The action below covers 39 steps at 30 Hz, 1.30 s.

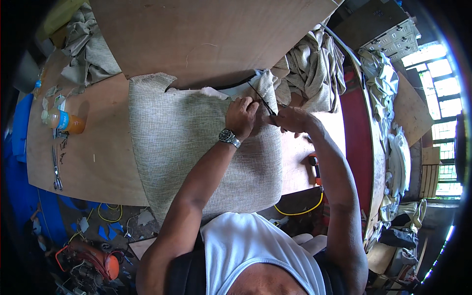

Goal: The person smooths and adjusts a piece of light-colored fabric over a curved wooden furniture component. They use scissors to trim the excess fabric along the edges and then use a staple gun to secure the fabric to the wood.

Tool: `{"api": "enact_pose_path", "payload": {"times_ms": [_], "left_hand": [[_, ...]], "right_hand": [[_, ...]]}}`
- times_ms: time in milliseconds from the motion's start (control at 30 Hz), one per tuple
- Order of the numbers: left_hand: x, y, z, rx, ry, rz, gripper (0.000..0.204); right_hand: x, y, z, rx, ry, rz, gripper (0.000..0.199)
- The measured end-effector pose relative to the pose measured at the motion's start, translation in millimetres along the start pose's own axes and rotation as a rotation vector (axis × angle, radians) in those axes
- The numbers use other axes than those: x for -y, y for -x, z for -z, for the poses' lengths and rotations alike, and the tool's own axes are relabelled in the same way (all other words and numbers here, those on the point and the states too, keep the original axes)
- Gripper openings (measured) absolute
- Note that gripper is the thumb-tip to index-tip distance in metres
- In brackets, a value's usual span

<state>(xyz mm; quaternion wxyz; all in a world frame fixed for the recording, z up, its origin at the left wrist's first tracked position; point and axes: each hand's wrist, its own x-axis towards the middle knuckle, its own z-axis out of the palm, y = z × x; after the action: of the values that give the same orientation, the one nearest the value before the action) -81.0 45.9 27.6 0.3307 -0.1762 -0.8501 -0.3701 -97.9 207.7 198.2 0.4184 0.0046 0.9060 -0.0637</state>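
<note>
Fabric fills the middle of the head view: a large beige, coarse-woven upholstery panel (196,147) is stretched over what looks like a cushion or padded board, lying on a brown plywood worktable (93,162) and reaching from the table's far side down toward the person's chest. The left hand (241,117), with a dark wristwatch (229,137) on its wrist, is clenched on the panel's upper right edge, pinching the cloth taut. The right hand (290,119) sits just beside it and grasps a pair of slim dark scissors (263,102), blades angled up and to the left across that same edge. The cloth looks soft, light and limp by itself, with a rough weave that should not slip between fingers; it likely frays at cut edges, so a hold close to the cutting line, as the left hand has, seems the surest. The padded body beneath probably gives it bulk without much weight. Loose heaps of the same beige fabric (314,69) lie beyond the hands. To the left on the table stand an orange drink bottle (64,120) and metal pliers (56,172).
</note>
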Motion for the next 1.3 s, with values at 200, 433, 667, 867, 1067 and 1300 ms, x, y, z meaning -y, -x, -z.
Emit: {"api": "enact_pose_path", "payload": {"times_ms": [200,433,667,867,1067,1300], "left_hand": [[-1,3,-1,-0.026,-0.016,0.020,0.015],[11,12,-10,-0.057,-0.027,0.024,0.013],[-2,13,-8,-0.039,0.058,-0.027,0.014],[-1,17,-4,-0.044,0.001,-0.073,0.011],[11,16,1,0.031,0.032,0.050,0.015],[-15,3,100,-0.013,0.223,-0.212,0.018]], "right_hand": [[-31,0,-29,-0.285,-0.051,0.173,0.057],[-17,13,-28,-0.223,-0.209,0.111,0.057],[-22,-12,-30,-0.238,-0.130,0.142,0.066],[-20,-11,-37,-0.362,-0.142,0.176,0.061],[-22,-2,-41,-0.293,-0.356,0.135,0.047],[-96,49,-113,-0.500,-0.758,0.274,0.047]]}}
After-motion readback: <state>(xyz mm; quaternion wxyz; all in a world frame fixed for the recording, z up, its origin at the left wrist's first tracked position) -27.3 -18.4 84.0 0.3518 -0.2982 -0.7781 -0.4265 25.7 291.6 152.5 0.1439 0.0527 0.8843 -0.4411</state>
